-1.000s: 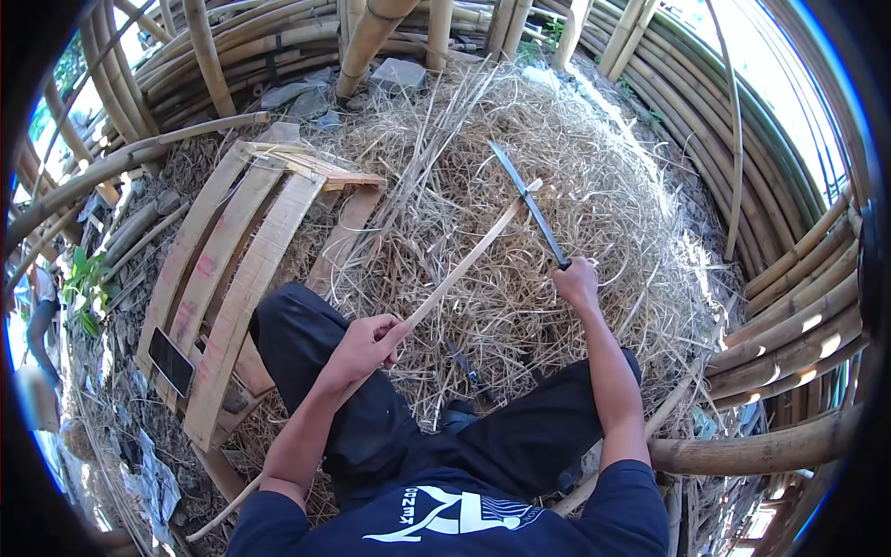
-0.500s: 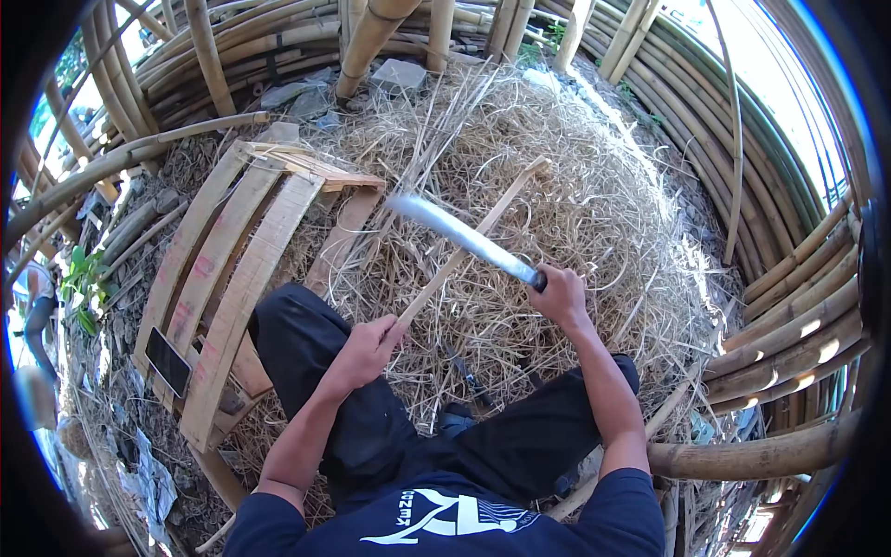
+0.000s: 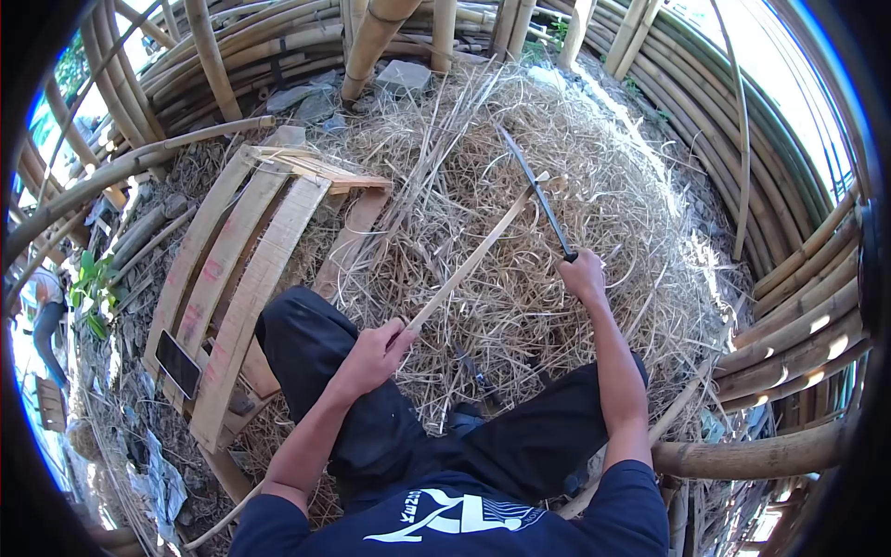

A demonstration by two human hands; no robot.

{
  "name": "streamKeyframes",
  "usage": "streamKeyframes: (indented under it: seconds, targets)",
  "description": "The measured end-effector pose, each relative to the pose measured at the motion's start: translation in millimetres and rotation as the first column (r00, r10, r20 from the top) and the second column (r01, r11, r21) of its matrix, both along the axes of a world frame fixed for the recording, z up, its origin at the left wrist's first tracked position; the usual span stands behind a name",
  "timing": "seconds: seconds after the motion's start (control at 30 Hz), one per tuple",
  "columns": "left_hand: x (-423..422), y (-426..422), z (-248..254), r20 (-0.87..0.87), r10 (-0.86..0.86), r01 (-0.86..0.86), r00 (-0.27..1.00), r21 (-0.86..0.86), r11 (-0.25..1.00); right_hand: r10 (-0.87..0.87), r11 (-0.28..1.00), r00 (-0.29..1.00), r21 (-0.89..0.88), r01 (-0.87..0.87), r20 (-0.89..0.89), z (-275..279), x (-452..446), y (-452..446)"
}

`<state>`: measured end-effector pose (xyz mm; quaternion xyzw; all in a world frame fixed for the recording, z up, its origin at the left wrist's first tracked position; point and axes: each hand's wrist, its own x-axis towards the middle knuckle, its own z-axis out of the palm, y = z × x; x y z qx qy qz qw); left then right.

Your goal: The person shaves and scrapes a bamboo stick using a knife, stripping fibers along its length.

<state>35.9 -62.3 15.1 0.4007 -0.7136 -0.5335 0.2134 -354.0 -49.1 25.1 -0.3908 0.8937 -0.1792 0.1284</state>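
Observation:
My left hand (image 3: 373, 357) is closed around the near end of a pale bamboo strip (image 3: 475, 257), which slants up and to the right over the shavings. In my right hand (image 3: 582, 276) is the dark handle of a machete (image 3: 549, 212), its long blade pointing up and left. The blade is seen nearly edge-on and crosses the strip close to its far end, where it appears to touch. Curled bamboo shavings (image 3: 613, 223) lie thick on the ground beneath both.
A slatted wooden crate (image 3: 264, 269) lies on my left with a phone (image 3: 177, 363) on it. Bamboo poles (image 3: 780, 459) and stacked bamboo walls surround me. A dark-handled tool (image 3: 483, 379) lies among the shavings between my legs. Another person (image 3: 46, 320) is at the far left edge.
The machete has swung from the strip's middle out to its far end, its blade turning from flat to edge-on. My right hand moved slightly up and right; my left still grips the strip.

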Motion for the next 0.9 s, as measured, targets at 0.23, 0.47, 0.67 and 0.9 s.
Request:
streamKeyframes:
  seconds: [0.23,0.47,0.67,0.9]
  targets:
    - [-7.5,2.2,3.5,-0.004,0.043,-0.043,0.999,-0.129,0.991,0.382,0.903,0.898,-0.115,-0.413,-0.219,-0.9,25.7,21.2]
    - [-4.2,7.5,-4.9,0.016,0.037,-0.032,0.999,-0.251,0.967,0.221,0.975,0.913,0.077,-0.207,-0.343,-17.5,-33.5,1.6]
    - [-1.4,6.5,-8.3,0.049,0.075,-0.06,0.996,-0.251,0.966,0.066,0.997,0.962,0.066,-0.051,-0.264,-13.7,-20.5,5.3]
    - [-4.4,5.0,-7.7,0.042,0.102,-0.09,0.994,-0.225,0.97,0.465,0.877,0.846,0.01,-0.48,-0.261,-5.1,22.7,23.8]
